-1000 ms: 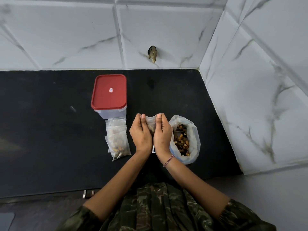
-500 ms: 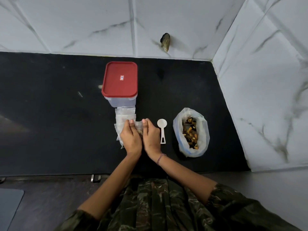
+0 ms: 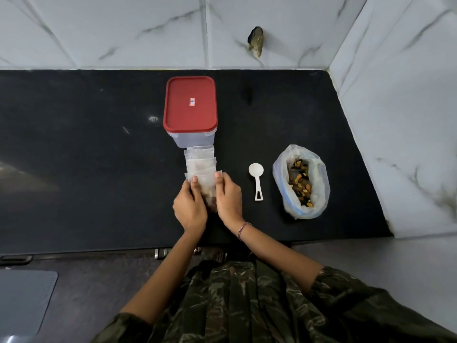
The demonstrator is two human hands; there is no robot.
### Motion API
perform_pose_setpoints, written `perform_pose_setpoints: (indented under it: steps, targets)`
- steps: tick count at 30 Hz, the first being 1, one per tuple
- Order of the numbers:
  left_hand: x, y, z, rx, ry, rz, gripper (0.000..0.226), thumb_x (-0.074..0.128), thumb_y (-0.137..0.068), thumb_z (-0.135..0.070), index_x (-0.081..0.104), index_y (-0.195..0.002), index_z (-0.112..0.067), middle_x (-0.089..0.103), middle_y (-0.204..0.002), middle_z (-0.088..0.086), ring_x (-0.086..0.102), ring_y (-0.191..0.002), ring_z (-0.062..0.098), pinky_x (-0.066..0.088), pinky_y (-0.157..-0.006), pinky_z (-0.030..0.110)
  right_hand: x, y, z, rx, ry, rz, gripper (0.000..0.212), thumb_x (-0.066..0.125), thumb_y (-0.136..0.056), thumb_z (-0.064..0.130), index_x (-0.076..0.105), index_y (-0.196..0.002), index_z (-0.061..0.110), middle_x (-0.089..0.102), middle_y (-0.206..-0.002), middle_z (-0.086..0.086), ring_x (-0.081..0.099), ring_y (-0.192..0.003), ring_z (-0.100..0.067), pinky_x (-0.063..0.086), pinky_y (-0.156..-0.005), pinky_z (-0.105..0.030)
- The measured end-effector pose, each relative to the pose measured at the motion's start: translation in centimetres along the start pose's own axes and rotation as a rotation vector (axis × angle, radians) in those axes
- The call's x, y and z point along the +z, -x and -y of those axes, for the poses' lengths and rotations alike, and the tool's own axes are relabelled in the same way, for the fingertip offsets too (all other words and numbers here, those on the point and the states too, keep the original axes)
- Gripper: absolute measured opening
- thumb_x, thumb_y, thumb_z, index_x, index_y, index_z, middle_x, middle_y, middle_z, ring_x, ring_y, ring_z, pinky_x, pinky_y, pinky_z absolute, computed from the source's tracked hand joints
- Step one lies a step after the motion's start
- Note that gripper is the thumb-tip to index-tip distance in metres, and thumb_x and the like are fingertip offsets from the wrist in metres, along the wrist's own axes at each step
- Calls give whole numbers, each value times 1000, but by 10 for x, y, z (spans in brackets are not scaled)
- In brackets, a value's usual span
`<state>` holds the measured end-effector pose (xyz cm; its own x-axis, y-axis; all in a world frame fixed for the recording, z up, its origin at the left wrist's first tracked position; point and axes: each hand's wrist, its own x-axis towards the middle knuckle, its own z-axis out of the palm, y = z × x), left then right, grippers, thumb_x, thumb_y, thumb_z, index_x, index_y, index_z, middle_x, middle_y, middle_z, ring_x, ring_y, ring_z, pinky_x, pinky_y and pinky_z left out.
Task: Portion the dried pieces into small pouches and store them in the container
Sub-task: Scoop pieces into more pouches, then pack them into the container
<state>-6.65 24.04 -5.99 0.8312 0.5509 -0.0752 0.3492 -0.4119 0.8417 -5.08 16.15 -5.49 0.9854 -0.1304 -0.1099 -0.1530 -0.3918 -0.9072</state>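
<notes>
Left hand (image 3: pixel 190 206) and right hand (image 3: pixel 228 196) are pinching a filled pouch (image 3: pixel 206 180) by its sides, over the pouch stack (image 3: pixel 200 158) lying just before the lidded container (image 3: pixel 190 107). The bag (image 3: pixel 320 177) is holding plenty more pieces (image 3: pixel 300 185); portioning looks midway, storing not begun.

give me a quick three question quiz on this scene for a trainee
1. True or false: the red lid sits on the container.
2. What lies between the right hand and the open bag of dried pieces? A) a knife B) a white scoop C) a cup
3. Fill the blank: the left hand and the right hand together hold a small ____ by its sides.

Key: 1 true; 2 B; 3 pouch
</notes>
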Motion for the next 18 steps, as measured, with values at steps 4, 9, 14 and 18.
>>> perform_pose_setpoints:
  steps: [4, 9, 14, 18]
  targets:
    - [3, -11, 2, 41, -76, 14, 45, 37, -101, -43, 49, -72, -10, 51, -58, -3, 48, -52, 14, 40, -51, 33, 0, -2, -3, -29, 4, -9, 31, 39, -98, 40, 45, -103, 10, 59, -89, 3, 60, -76, -14, 45, -61, -23]
    - [6, -21, 10, 55, -100, 4, 44, 36, -100, -45, 48, -73, -12, 53, -61, -2, 51, -56, 19, 43, -54, 36, 7, 13, -23, -425, 326, -153, 32, 42, -94, 33, 41, -113, 7, 42, -120, -9, 46, -106, -18, 45, -85, -26]
    - [5, -23, 15, 76, -120, -24, 33, 40, -99, -42, 53, -87, -14, 59, -84, 0, 58, -82, 20, 44, -63, 34, 12, 20, -43, -605, 602, 81, 46, 38, -96, 19, 34, -141, 7, 26, -151, -9, 21, -142, -21, 24, -115, -35]
    - [-6, -17, 27, 312, -134, 2, 44, 36, -100, -37, 47, -131, -8, 51, -131, 9, 41, -121, 19, 41, -94, 34, 9, 17, -42, -581, 682, 212, 51, 28, -98, 19, 21, -147, 5, 14, -157, -11, 5, -146, -18, 11, -119, -36]
